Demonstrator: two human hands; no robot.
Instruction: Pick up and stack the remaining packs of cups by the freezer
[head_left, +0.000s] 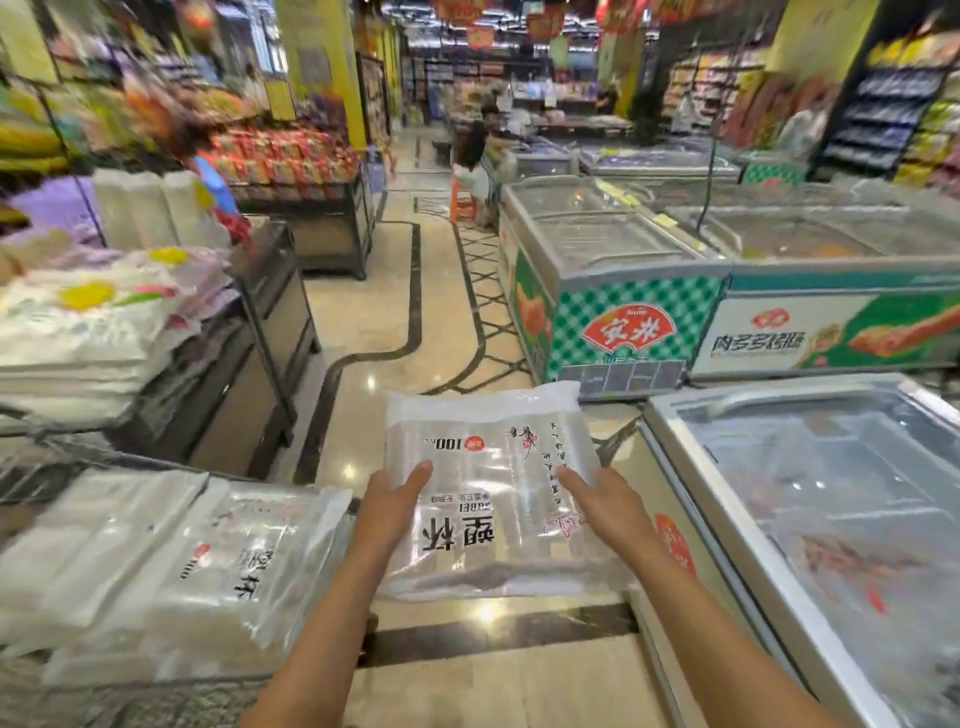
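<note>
Plastic-cup pack (488, 488) sits flat between your two hands, above the aisle floor (395, 322). Your left hand (387, 512) holds its left edge, thumb laid on top, fingers hidden beneath. Your right hand (605, 506) holds the right edge likewise. Grip: grasping the pack both sides. Chest freezer (810, 519) just right of the pack; similar packs (171, 566) stacked left.

The clear plastic pack of cups (488, 488), printed with black characters, lies roughly flat in mid-air, apparently unopened.
</note>
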